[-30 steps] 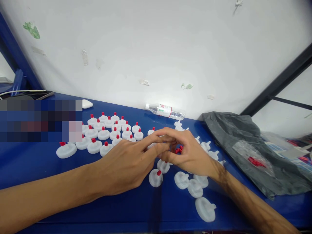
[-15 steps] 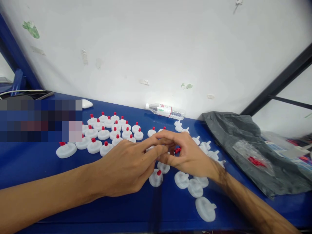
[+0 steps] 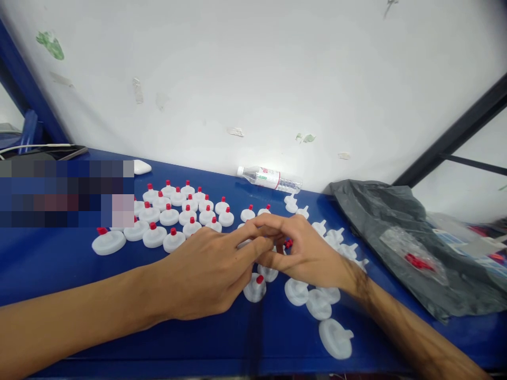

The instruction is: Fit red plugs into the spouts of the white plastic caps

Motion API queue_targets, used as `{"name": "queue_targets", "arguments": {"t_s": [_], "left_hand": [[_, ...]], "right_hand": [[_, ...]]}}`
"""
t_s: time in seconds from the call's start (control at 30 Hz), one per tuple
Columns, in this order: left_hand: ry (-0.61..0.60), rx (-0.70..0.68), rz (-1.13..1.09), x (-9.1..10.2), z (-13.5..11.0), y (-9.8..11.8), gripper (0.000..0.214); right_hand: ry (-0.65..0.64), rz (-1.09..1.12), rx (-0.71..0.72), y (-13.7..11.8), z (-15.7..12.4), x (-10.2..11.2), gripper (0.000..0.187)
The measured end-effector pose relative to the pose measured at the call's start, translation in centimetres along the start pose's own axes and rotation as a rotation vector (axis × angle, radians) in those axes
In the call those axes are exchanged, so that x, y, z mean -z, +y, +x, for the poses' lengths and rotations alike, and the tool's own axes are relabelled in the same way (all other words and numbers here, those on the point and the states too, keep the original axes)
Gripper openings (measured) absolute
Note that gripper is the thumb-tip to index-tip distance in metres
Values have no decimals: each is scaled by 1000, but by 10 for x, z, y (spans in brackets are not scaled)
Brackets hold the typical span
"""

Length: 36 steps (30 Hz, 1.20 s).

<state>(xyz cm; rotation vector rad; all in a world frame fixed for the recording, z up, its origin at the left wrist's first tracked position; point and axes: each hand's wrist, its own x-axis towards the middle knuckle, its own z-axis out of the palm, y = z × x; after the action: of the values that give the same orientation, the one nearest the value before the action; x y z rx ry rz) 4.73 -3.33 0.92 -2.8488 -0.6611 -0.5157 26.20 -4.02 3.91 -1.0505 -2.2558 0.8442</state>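
My left hand (image 3: pixel 222 261) and my right hand (image 3: pixel 303 248) meet over the middle of the table, fingertips pressed together. Whatever they pinch is hidden behind the fingers. Small red caps (image 3: pixel 288 244) show through the gap under my right hand. A white round lid with a red tip (image 3: pixel 254 288) lies tilted just below the fingers. To the left stand several white lids with red caps on their spouts (image 3: pixel 169 215). Near my right wrist lie several white lids with bare spouts (image 3: pixel 336 339), some on their sides.
A clear plastic bottle (image 3: pixel 267 178) lies against the white wall. At the right, a dark grey plastic bag (image 3: pixel 380 211) carries a clear pouch with red pieces (image 3: pixel 420 261). A white object (image 3: pixel 141 167) sits at the back left of the blue table (image 3: pixel 190 343), beside a blurred-out patch.
Both hands stay joined in nearly the same place, with only slight finger movement. The whole view has shifted very slightly; the lids stay where they were.
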Motion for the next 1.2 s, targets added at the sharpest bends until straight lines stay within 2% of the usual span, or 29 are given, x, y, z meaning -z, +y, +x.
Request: {"name": "queue_targets", "arguments": {"t_s": [0.13,0.5,0.8,1.2], "left_hand": [[27,-24,18,-2,1,2,25],[71,-32,43,-7,1,1,21],[-120,-9,37,4,3,4,24],[-135,-6,39,7,6,4,21]], "right_hand": [[-12,-76,14,1,0,-2,16],[-25,-71,21,4,0,-4,15],[-32,-90,-2,2,1,-3,14],[-48,-132,-9,3,1,-3,13]]}}
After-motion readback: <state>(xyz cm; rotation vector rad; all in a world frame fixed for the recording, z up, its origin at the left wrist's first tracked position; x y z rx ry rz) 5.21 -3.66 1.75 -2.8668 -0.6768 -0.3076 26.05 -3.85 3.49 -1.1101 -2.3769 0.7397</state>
